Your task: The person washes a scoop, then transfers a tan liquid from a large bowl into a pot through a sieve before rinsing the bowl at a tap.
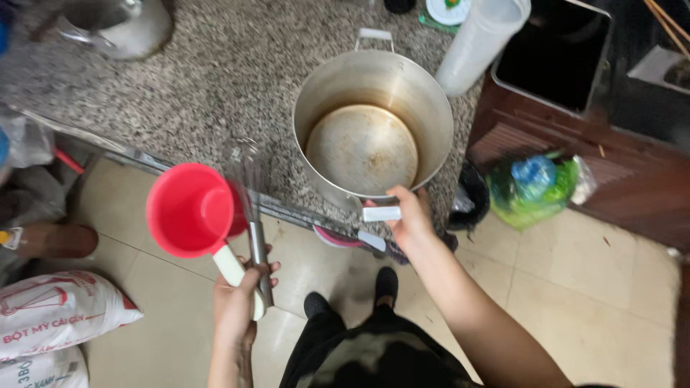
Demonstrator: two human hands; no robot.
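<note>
Left hand (241, 298) grips a red plastic scoop (192, 210) and steel whisk (251, 208); right hand (410, 215) clasps the handle of an empty, stained steel stockpot (370, 136) on the granite table (215, 79).

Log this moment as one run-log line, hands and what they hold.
left hand: grips red scoop and whisk | right hand: on steel pot near handle | pot: empty, on granite counter

Speckled granite counter (215, 79) above, metal-edged along the front. Pale beige tiled floor (596, 287) below, dark grout lines. Dark wooden cabinet (575, 172) at right, black square bin (553, 54) on top. Green plastic bag (535, 187) against the cabinet. White printed sacks (50, 316) at lower left. Soft, even light.
</note>
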